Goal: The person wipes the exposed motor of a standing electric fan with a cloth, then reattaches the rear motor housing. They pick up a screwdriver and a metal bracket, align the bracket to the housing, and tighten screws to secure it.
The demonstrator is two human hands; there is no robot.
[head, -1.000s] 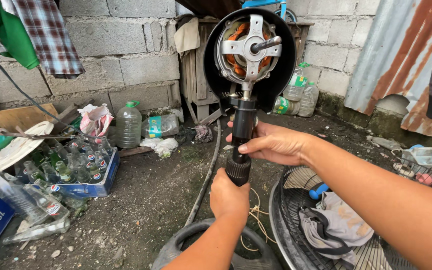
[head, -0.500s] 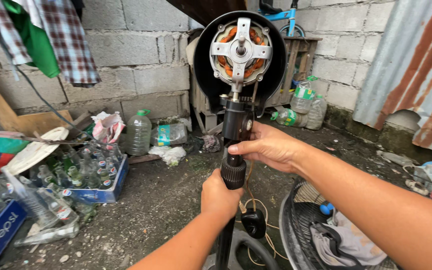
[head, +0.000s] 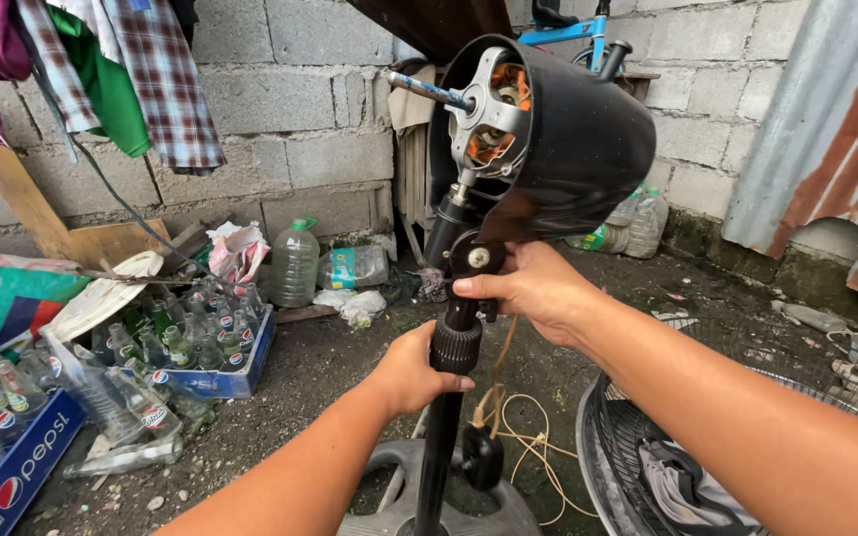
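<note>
- A stand fan (head: pixel 508 199) with its guard and blades off stands at the centre of the frame, its black motor housing (head: pixel 578 139) tilted toward the upper left, bare shaft (head: pixel 427 88) pointing that way.
- The left hand (head: pixel 411 372) wraps closed around the ribbed collar (head: pixel 455 345) on the pole (head: pixel 439 447) (thumb over the front).
- The right hand (head: pixel 533 288) grips the neck joint (head: pixel 471 260) just under the housing, fingers curled shut.
- Crates of glass bottles (head: pixel 191 337) sit at lower left; a wire guard (head: pixel 707 437) lies at lower right.

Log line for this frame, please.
left hand: grips ribbed collar | right hand: holds fan neck | motor housing: turned left
</note>
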